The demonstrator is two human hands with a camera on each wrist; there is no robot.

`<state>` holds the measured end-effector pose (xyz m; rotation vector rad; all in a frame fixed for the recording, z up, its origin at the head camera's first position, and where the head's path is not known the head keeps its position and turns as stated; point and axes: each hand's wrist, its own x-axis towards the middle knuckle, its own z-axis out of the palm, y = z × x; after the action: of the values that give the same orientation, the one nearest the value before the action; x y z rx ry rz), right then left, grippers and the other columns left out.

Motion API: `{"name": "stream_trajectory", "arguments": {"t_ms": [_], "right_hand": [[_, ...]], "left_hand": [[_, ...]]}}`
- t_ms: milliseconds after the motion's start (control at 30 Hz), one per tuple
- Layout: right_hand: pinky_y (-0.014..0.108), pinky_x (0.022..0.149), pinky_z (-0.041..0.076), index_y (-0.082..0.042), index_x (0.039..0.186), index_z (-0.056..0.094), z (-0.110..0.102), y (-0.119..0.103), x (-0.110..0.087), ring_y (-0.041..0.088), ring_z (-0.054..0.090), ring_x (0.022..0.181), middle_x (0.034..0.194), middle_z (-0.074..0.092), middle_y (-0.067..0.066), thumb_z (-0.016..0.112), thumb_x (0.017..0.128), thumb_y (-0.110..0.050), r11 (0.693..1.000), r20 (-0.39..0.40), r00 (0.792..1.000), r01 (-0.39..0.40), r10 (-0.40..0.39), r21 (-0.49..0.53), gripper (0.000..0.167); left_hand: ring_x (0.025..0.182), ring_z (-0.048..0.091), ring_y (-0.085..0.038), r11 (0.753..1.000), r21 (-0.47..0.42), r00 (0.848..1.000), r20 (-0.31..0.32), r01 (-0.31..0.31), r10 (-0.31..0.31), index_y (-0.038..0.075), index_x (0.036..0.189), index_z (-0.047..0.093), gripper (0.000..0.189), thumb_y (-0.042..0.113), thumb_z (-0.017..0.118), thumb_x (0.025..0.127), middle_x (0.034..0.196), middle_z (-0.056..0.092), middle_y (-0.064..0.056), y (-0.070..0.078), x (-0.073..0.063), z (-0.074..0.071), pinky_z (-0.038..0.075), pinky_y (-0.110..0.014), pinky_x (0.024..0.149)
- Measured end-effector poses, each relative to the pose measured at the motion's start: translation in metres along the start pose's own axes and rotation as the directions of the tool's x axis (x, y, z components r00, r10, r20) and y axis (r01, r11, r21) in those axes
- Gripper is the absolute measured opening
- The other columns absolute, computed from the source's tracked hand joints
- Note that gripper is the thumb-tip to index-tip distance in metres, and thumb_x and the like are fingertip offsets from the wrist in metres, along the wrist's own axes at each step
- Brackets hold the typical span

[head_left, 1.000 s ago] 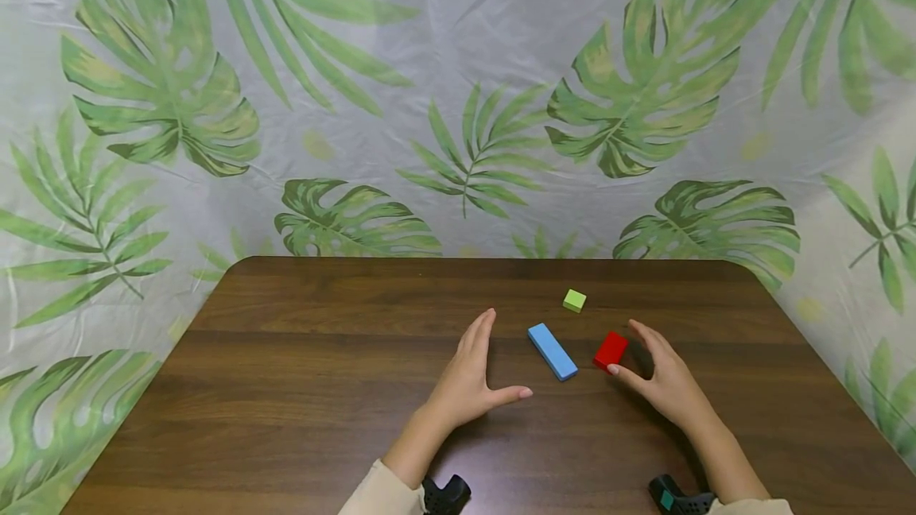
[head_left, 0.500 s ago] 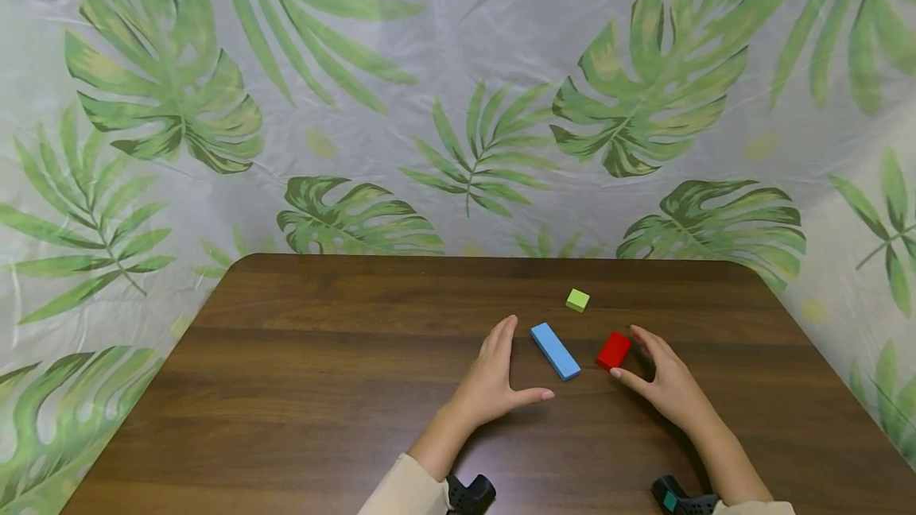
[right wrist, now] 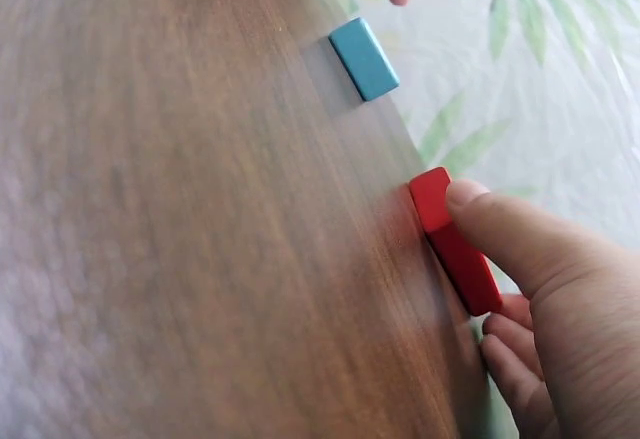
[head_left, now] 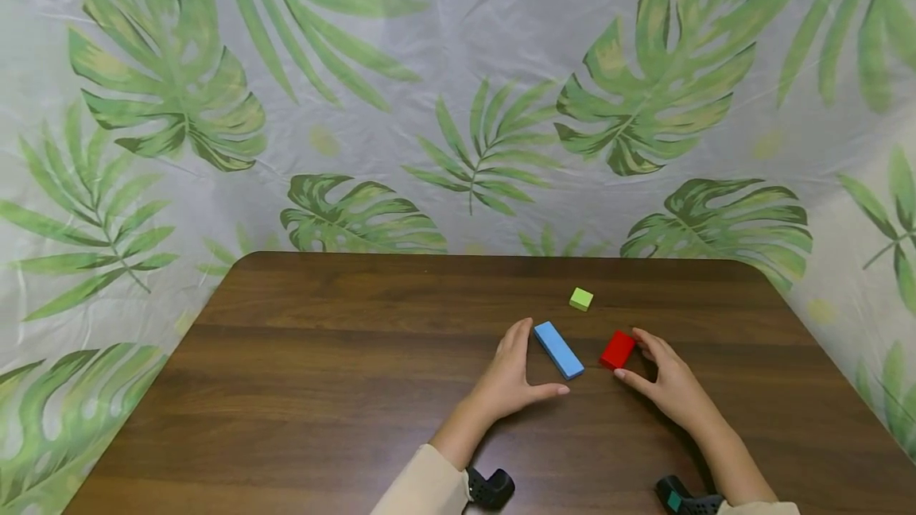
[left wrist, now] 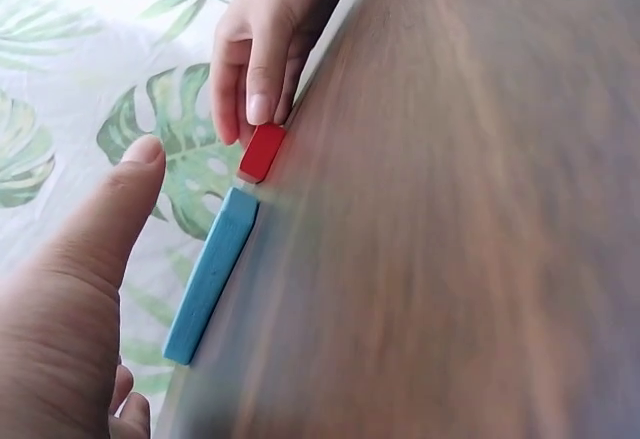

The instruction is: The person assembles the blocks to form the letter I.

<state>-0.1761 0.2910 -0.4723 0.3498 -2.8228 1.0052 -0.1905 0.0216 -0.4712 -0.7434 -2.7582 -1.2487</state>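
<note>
A blue oblong block lies flat on the table. My left hand is just left of it, thumb and fingers spread apart, with the thumb beside the blue block in the left wrist view. To the right sits a shorter red block. My right hand pinches this block: the thumb presses one end of the red block, and the fingers lie at its other end. Farther back rests a small lime-green block.
The dark wooden table has rounded far corners. Behind it hangs a leaf-patterned cloth. Black wrist devices sit on both wrists, the left one and the right one, below beige sleeves.
My left hand has moved right, closer to the blue block, still spread. The right fingers have drawn in against the red block. The blocks stay in place while the head view shifts slightly.
</note>
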Motion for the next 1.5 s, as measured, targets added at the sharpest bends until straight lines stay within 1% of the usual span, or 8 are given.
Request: {"name": "stream_trajectory", "arguments": {"t_ms": [133,300,433,600,867,967,1167,1500], "right_hand": [[0.056,0.087,0.035,0.006,0.135,0.029,0.0,0.001,0.0,0.044,0.042,0.11,0.13,0.033,0.029,0.065,0.082,-0.037,1.0,0.005,1.0,-0.003,0.003,-0.004,0.077],[0.056,0.087,0.035,0.006,0.135,0.03,0.0,0.001,0.0,0.044,0.043,0.109,0.13,0.033,0.029,0.064,0.082,-0.037,1.0,0.008,1.0,-0.003,0.003,-0.012,0.076],[0.057,0.087,0.035,0.006,0.134,0.03,-0.001,0.0,0.0,0.044,0.043,0.109,0.13,0.034,0.029,0.065,0.081,-0.037,1.0,0.006,1.0,-0.004,0.004,-0.017,0.076],[0.057,0.088,0.034,0.006,0.134,0.03,-0.001,0.0,0.0,0.044,0.043,0.109,0.129,0.034,0.03,0.065,0.081,-0.036,1.0,0.005,1.0,-0.006,0.007,-0.018,0.076],[0.056,0.087,0.035,0.006,0.134,0.031,0.0,0.0,0.0,0.044,0.044,0.109,0.129,0.035,0.029,0.065,0.081,-0.035,1.0,0.0,1.0,0.0,0.0,-0.017,0.075],[0.056,0.087,0.035,0.006,0.134,0.031,0.0,0.0,0.0,0.043,0.044,0.109,0.128,0.036,0.029,0.066,0.081,-0.035,1.0,-0.004,1.0,0.002,-0.002,-0.015,0.075],[0.057,0.087,0.035,0.005,0.134,0.032,0.0,0.002,0.0,0.043,0.044,0.109,0.128,0.036,0.028,0.065,0.082,-0.035,1.0,-0.005,1.0,0.001,-0.002,-0.015,0.074],[0.055,0.085,0.037,0.005,0.131,0.037,0.002,0.002,0.0,0.042,0.046,0.107,0.128,0.037,0.027,0.065,0.082,-0.033,0.999,-0.015,0.999,0.035,-0.036,-0.037,0.068]], "left_hand": [[0.13,0.022,-0.021,1.0,-0.004,1.0,0.003,0.02,-0.02,0.006,0.143,0.014,0.107,0.058,0.068,0.067,0.145,0.02,-0.006,0.0,0.005,0.007,0.03,-0.038,0.099],[0.129,0.025,-0.022,0.998,0.014,0.998,-0.013,0.067,-0.067,0.006,0.143,0.017,0.106,0.057,0.069,0.066,0.143,0.023,-0.007,-0.001,0.011,0.013,0.03,-0.037,0.099],[0.129,0.026,-0.022,0.993,0.073,0.995,-0.022,0.094,-0.092,0.005,0.142,0.019,0.106,0.057,0.07,0.065,0.142,0.027,-0.009,0.0,0.015,0.017,0.031,-0.036,0.099],[0.129,0.027,-0.021,0.982,0.156,0.995,-0.038,0.102,-0.097,0.003,0.141,0.023,0.104,0.058,0.07,0.065,0.14,0.031,-0.009,0.002,0.017,0.02,0.032,-0.036,0.098],[0.127,0.029,-0.02,0.965,0.225,0.99,-0.06,0.135,-0.124,0.004,0.14,0.027,0.101,0.057,0.07,0.065,0.139,0.034,-0.006,0.006,0.02,0.022,0.035,-0.034,0.096],[0.126,0.03,-0.02,0.962,0.241,0.99,-0.07,0.132,-0.118,0.004,0.138,0.029,0.099,0.055,0.071,0.066,0.137,0.036,-0.007,0.007,0.021,0.023,0.035,-0.033,0.096],[0.125,0.031,-0.021,0.968,0.221,0.992,-0.073,0.121,-0.107,0.003,0.137,0.031,0.095,0.05,0.074,0.066,0.134,0.037,-0.008,0.008,0.021,0.022,0.035,-0.032,0.096],[0.119,0.038,-0.021,0.988,0.112,0.993,-0.063,0.109,-0.103,0.004,0.137,0.031,0.093,0.04,0.078,0.066,0.133,0.035,-0.01,0.01,0.021,0.018,0.037,-0.033,0.094]]}}
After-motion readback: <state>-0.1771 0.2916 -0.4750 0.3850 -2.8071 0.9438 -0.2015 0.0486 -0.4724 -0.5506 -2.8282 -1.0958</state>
